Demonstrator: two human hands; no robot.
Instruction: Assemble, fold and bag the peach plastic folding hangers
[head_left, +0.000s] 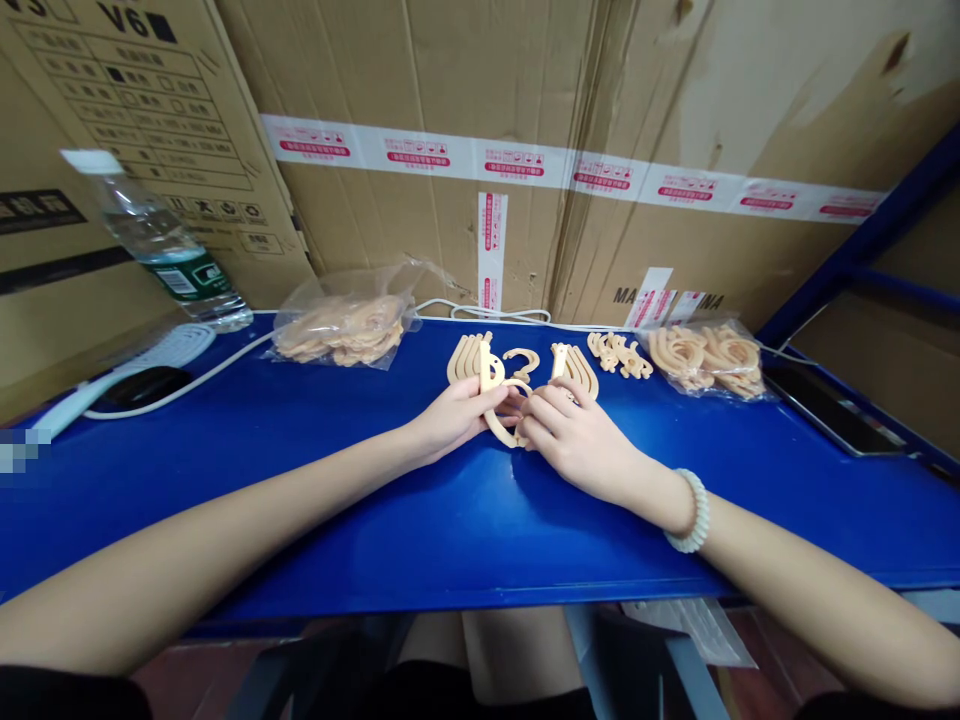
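My left hand [450, 412] is closed around a beige plastic folding-hanger piece [490, 372], thumb on top, with the curved arm hanging down. My right hand [576, 437] is closed at the other side of the same piece, its bent fingers hiding part of it. Just beyond lie a stack of curved hanger arms [463, 362] at left, a loose hanger hook [529, 357] in the middle, and another stack of curved arms [583, 368], partly behind my right hand. A cluster of small hooked pieces [619, 354] sits further right.
Clear bags of beige parts lie at back left [341, 325] and back right [709, 355]. A water bottle [161, 240], a black mouse [142, 388] and a phone [832, 408] rest on the blue table [420, 545]. A white cable [217, 375] crosses the left; cardboard [420, 230] walls the back.
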